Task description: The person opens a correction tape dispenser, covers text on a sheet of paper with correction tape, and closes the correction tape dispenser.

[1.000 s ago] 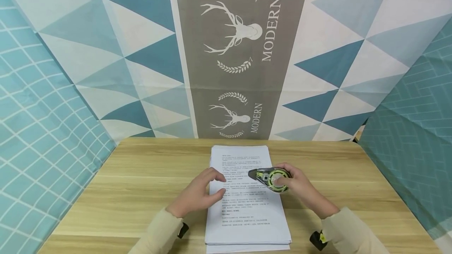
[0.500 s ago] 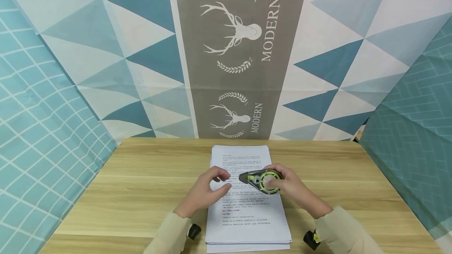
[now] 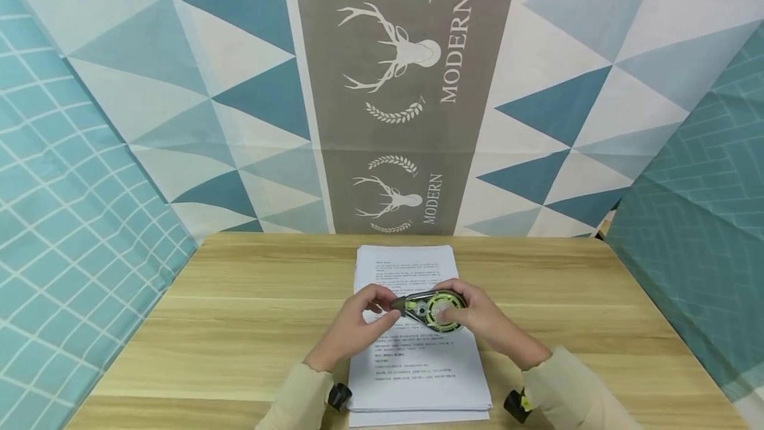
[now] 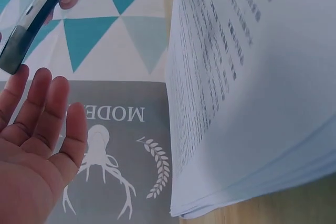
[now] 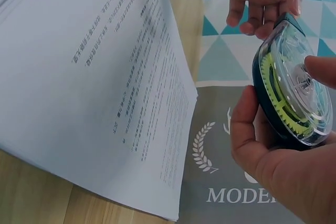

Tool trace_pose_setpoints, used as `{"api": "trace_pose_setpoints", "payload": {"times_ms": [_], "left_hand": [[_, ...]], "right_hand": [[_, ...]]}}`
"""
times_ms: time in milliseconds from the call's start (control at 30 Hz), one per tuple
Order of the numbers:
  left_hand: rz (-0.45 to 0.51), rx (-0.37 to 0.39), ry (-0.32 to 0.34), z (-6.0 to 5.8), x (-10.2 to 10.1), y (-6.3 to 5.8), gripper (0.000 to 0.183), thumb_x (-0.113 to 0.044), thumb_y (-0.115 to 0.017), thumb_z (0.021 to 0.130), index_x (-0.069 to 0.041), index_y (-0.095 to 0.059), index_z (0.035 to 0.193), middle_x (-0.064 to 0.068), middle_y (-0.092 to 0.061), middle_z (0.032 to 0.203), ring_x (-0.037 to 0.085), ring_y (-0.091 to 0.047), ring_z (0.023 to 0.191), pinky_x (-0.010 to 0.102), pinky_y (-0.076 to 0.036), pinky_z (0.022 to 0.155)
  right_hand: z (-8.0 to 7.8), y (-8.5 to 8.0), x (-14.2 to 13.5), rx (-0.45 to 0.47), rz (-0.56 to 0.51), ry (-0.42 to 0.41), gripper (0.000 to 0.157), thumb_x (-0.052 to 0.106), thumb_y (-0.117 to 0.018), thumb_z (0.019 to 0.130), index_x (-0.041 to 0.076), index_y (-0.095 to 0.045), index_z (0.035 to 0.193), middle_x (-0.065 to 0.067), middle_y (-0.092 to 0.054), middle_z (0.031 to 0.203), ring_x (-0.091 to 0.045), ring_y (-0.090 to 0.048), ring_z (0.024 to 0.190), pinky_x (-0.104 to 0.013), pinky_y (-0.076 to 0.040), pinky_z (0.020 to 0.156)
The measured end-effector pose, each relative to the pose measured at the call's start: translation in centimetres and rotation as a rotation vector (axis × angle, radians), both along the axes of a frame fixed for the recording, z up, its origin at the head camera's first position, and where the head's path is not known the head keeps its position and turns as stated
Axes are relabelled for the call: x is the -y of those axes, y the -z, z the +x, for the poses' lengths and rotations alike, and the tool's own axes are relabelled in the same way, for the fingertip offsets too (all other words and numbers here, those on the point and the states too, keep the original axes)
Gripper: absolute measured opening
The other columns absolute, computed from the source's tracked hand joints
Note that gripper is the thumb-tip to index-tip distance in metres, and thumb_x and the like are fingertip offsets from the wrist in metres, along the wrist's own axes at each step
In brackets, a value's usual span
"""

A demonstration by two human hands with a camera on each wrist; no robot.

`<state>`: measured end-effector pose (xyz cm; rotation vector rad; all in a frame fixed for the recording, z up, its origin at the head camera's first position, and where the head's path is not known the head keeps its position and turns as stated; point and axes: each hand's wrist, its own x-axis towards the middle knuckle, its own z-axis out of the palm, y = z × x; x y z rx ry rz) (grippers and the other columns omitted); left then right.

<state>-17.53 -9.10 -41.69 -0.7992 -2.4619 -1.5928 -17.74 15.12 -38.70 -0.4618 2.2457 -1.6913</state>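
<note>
My right hand [image 3: 471,314] grips a correction tape [image 3: 443,311] with a clear case, yellow-green gear and dark cap, thumb on its flat face. In the right wrist view the fingers curl under the correction tape [image 5: 286,93]. At the cap [image 4: 14,51], my left hand [image 3: 358,324] has its thumb and index fingertips on either side of the tip, pinching it. The left wrist view shows the other fingers of the left hand [image 4: 37,135] loosely spread, the thumb mostly out of frame. Below both hands lies a stack of printed paper [image 3: 418,377].
The paper stack sits on a wooden table [image 3: 251,324], its sheets slightly uneven at the near edge. Behind the table hangs a patterned cloth [image 3: 394,118] with deer heads and triangles. Tiled-pattern cloths [image 3: 65,171] flank both sides.
The right hand has moved left with the correction tape, and the left hand has come slightly right. The gap between them has closed, and the left fingertips now meet the cap.
</note>
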Motion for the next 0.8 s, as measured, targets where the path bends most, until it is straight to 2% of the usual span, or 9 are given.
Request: {"api": "trace_pose_setpoints", "payload": {"times_ms": [233,433,633,800], "left_hand": [[0.009,-0.019,0.010,0.27,-0.13,0.17,0.017,-0.021,-0.063,0.088,-0.011,-0.060,0.102,0.000,-0.063,0.096,0.006,-0.055,0.084,0.029,-0.050,0.079],[0.022,-0.022,0.005,0.44,-0.12,0.18,0.018,-0.021,-0.063,0.088,-0.011,-0.062,0.103,0.001,-0.065,0.095,0.005,-0.057,0.083,0.027,-0.051,0.078],[0.054,-0.027,0.013,0.72,0.15,-0.03,0.018,-0.020,-0.064,0.088,-0.012,-0.065,0.104,0.002,-0.067,0.094,0.005,-0.058,0.083,0.030,-0.051,0.078],[0.054,-0.030,0.020,0.78,0.46,0.04,0.019,-0.020,-0.067,0.086,-0.014,-0.067,0.103,-0.001,-0.067,0.095,0.004,-0.058,0.082,0.030,-0.051,0.078]], "right_hand": [[0.20,0.03,0.29,0.012,-0.006,-0.037,0.038,0.010,-0.062,0.084,0.001,-0.052,0.120,-0.018,-0.055,0.116,-0.020,-0.055,0.096,-0.028,-0.049,0.079],[0.21,0.14,0.15,0.013,-0.014,-0.059,0.041,0.014,-0.063,0.086,0.001,-0.052,0.123,-0.020,-0.054,0.118,-0.020,-0.055,0.097,-0.027,-0.050,0.078],[0.33,0.21,0.02,0.009,-0.009,-0.100,0.043,0.024,-0.063,0.088,0.004,-0.054,0.124,-0.018,-0.057,0.117,-0.019,-0.057,0.095,-0.027,-0.052,0.074],[0.45,0.32,-0.06,0.000,0.003,-0.101,0.044,0.026,-0.061,0.089,0.004,-0.054,0.126,-0.017,-0.058,0.117,-0.018,-0.058,0.094,-0.027,-0.053,0.074]]}}
